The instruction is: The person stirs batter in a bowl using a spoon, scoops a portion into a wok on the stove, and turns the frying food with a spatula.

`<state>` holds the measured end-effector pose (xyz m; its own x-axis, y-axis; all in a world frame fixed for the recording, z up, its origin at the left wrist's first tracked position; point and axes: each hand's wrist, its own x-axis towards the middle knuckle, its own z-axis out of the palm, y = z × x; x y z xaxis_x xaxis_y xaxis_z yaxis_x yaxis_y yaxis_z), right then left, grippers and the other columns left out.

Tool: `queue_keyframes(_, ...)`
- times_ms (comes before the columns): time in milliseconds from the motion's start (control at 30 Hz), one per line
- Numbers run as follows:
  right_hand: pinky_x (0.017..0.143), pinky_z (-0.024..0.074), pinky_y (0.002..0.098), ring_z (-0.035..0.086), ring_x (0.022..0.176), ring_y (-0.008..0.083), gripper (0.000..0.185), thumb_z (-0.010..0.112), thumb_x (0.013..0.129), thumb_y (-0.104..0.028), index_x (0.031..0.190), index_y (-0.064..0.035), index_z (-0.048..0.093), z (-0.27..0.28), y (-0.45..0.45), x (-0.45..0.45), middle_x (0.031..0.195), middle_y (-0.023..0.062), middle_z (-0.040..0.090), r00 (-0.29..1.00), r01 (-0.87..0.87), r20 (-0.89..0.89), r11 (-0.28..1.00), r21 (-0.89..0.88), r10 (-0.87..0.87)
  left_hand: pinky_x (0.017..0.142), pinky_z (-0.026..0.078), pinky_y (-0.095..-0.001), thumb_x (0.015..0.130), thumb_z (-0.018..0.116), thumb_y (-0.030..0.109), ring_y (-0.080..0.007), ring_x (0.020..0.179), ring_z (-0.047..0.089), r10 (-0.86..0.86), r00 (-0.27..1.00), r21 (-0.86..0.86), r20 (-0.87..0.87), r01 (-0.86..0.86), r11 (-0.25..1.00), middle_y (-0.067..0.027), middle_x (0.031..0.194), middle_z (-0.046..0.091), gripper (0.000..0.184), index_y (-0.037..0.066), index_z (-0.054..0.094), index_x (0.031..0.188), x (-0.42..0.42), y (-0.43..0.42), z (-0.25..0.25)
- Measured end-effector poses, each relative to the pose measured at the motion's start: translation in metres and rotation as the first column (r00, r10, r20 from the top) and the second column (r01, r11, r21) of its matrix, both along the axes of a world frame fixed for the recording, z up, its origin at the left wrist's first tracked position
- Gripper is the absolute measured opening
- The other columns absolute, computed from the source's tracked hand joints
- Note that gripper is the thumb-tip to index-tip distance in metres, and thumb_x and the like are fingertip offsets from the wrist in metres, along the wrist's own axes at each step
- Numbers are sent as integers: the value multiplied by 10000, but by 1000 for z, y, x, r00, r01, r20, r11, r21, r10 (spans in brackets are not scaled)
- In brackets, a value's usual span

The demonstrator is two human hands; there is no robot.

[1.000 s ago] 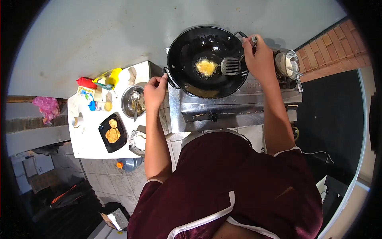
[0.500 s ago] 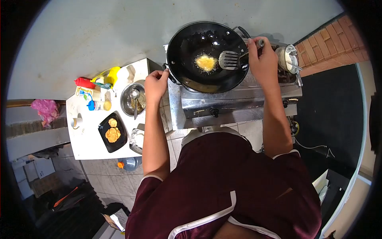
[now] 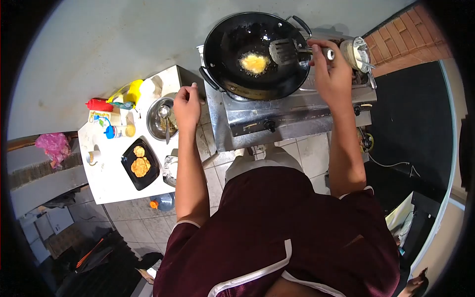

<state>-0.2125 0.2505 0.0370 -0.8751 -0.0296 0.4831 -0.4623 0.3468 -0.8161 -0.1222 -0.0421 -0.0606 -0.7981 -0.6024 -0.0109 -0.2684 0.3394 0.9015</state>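
My right hand (image 3: 334, 74) is closed round the handle of a slotted spatula (image 3: 283, 52). The spatula's blade is tilted over the right half of a black two-handled wok (image 3: 237, 86), just right of the food. In the wok a golden piece of batter (image 3: 254, 64) is frying, with bubbles at its edges. My left hand (image 3: 187, 105) hovers beside the wok's left handle, apart from it, fingers curled with nothing in them. Below and left of that hand is a steel bowl (image 3: 153, 119) with a ladle (image 3: 165, 113) in it.
The wok stands on a steel gas stove (image 3: 247, 127). A jar (image 3: 354, 53) with utensils is at the stove's right. On the white table (image 3: 109, 185) are a black plate (image 3: 154, 161) with fried pieces, a foil tray (image 3: 169, 171), a blue-capped bottle (image 3: 118, 131) and a red packet (image 3: 99, 104).
My left hand has let go of the wok's left handle and drawn back from it. The spatula's blade has lifted and tilted; the view has shifted slightly.
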Motion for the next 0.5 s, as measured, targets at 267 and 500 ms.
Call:
queue_keyframes(267, 560, 449, 221, 546, 581, 67, 112, 574, 917, -102, 983, -28, 626, -10, -3, 4, 692, 50, 625, 993, 2, -118, 999, 50, 4, 597, 382, -246, 937, 581, 304, -75, 632, 431, -30, 996, -59, 79, 35, 998, -5, 654, 533, 350, -22, 620, 816, 31, 5, 0)
queue_keyframes(500, 552, 470, 241, 601, 597, 87, 106, 569, 914, -97, 960, -15, 617, -6, 9, 5, 696, 57, 635, 974, -105, -198, 994, 14, 106, 687, 466, -364, 938, 505, 304, -291, 714, 612, 101, 991, -74, 87, -94, 993, -187, 766, 642, 349, -21, 620, 885, 67, 44, -22)
